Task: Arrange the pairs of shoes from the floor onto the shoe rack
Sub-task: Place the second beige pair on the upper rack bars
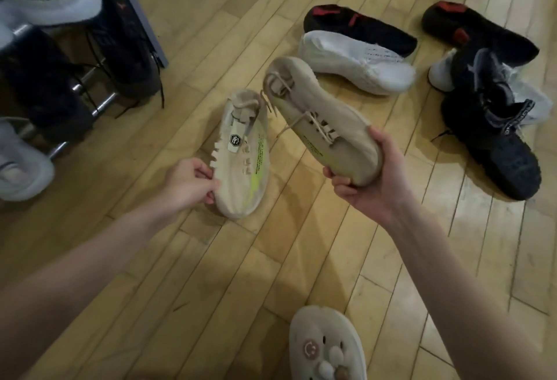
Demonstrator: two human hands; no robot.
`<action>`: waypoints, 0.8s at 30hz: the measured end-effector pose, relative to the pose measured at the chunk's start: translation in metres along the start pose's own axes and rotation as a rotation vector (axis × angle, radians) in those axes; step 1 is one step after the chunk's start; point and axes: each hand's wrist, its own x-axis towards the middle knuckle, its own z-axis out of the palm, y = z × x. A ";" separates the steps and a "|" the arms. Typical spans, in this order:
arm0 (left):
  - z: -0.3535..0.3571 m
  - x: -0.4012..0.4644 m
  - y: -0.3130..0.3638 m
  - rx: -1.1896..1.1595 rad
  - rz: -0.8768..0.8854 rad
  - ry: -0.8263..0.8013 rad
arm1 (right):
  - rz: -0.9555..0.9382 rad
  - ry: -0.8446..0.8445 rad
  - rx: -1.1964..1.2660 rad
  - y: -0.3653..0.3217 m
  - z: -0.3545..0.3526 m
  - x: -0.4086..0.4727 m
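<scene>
My right hand [372,182] grips the toe of a cream knit sneaker [319,117] and holds it above the wooden floor, heel pointing away. My left hand [188,182] pinches the side of the matching cream sneaker [244,156], the one with a yellow stripe and a tag, which lies on the floor. The shoe rack [99,105] stands at the upper left with black and white shoes on its metal bars.
On the floor beyond lie a black-and-red shoe with a white sole [358,47], its mate [473,32], and a black chunky shoe [494,144] over a white one. A white clog with charms [327,346] sits at the bottom edge.
</scene>
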 end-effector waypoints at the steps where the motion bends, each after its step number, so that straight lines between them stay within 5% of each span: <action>1: -0.005 0.000 -0.004 0.028 -0.011 0.029 | 0.017 -0.022 -0.003 0.002 0.000 0.000; 6: -0.040 -0.004 -0.010 0.314 0.092 0.365 | 0.107 -0.155 -0.043 0.005 0.005 0.003; 11: -0.066 0.003 -0.008 0.084 0.030 0.410 | 0.252 -0.322 -0.178 0.001 0.007 0.012; 13: -0.078 -0.005 0.000 -0.049 0.221 0.316 | 0.320 -0.374 -0.274 -0.001 0.008 0.017; 15: -0.094 -0.020 0.006 -0.069 0.381 0.026 | 0.399 -0.427 -0.374 -0.002 0.011 0.024; 18: -0.108 -0.042 0.006 0.062 0.344 -0.373 | 0.534 -0.557 -0.528 0.002 0.023 0.037; 24: -0.126 -0.059 -0.021 0.247 0.189 -0.329 | 0.631 -0.562 -0.665 0.010 0.059 0.068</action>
